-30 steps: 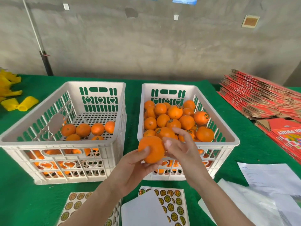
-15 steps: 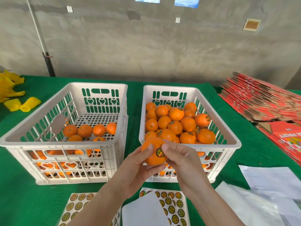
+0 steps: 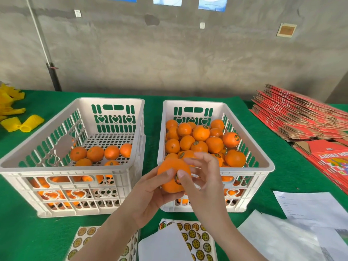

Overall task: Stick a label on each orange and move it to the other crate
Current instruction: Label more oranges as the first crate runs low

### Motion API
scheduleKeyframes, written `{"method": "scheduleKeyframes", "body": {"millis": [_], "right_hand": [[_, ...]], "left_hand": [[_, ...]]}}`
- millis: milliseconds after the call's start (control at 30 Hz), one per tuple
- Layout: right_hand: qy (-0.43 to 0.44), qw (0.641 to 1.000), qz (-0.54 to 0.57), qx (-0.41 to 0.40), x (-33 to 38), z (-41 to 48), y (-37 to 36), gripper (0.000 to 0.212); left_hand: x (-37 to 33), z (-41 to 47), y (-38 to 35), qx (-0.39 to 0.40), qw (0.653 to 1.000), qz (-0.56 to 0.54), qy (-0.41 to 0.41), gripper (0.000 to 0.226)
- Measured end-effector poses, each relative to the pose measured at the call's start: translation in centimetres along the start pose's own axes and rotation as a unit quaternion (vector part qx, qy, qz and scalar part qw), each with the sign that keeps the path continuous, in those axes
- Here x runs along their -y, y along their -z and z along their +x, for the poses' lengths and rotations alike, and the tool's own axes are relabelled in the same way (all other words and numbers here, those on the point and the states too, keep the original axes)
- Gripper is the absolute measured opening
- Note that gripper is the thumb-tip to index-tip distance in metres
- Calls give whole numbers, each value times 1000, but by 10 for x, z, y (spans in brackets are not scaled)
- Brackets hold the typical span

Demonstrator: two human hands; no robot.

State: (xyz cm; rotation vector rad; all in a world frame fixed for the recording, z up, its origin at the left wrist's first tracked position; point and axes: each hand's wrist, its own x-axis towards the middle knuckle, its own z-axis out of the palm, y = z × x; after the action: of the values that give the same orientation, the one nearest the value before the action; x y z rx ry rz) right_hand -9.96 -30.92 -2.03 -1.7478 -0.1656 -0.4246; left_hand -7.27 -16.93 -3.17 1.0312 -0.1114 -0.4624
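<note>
- The table (image 3: 22, 232), under a green cloth, carries the right crate and everything else.
- The right crate (image 3: 194, 103) is white slotted plastic, stands upright and is heaped with oranges (image 3: 201, 133). Several of them show a round sticker.
- The left crate (image 3: 66, 167) is of the same make and stands just left of the right crate, with a narrow strip of cloth between them. A thin layer of fruit (image 3: 95, 153) lies at its near end.
- A fanned stack of flat red cartons (image 3: 301, 117) lies well to the right of the right crate.
- White papers (image 3: 310, 208) lie near the right crate's front right corner.
- Two sticker sheets (image 3: 195, 234) lie in front of the right crate. A blank white sheet covers part of one.
- Yellow foam sleeves (image 3: 32, 122) lie far left of the right crate, beyond the left crate.
- The left hand (image 3: 150, 200) is raised before the right crate's front left corner. Its grip curls round the held orange from below, thumb on the front.
- The right hand (image 3: 205, 178) is before the right crate's front wall. Its grip is loose, with the thumb tip pressing the label and the other fingers spread and lightly bent.
- The held orange (image 3: 169, 178) is off the table, in front of the right crate's front left corner.
- The label (image 3: 177, 179) is round, dark and yellow. It sits on the held orange's near side, partly under the thumb.
</note>
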Motion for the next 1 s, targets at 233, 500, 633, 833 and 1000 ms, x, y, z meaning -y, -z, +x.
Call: {"method": "scheduleKeyframes", "body": {"millis": [233,500,633,833,1000], "right_hand": [[34,990,-75,114,-19,-1,4,78],[59,992,-82,73,-26,66,19,74],[-14,972,-212,101,-48,143,52,74],[-166,809,-515,228,-100,206,101,79],[-145,765,-573,256,-101,205,98,89]], "left_hand": [[-5,6,0,-34,981,169,-94,77],[-31,59,-17,-45,892,398,-210,63],[-38,97,-2,-94,810,545,-196,53],[-30,118,21,-143,796,573,-132,30],[-35,117,33,-130,828,531,-123,21]]}}
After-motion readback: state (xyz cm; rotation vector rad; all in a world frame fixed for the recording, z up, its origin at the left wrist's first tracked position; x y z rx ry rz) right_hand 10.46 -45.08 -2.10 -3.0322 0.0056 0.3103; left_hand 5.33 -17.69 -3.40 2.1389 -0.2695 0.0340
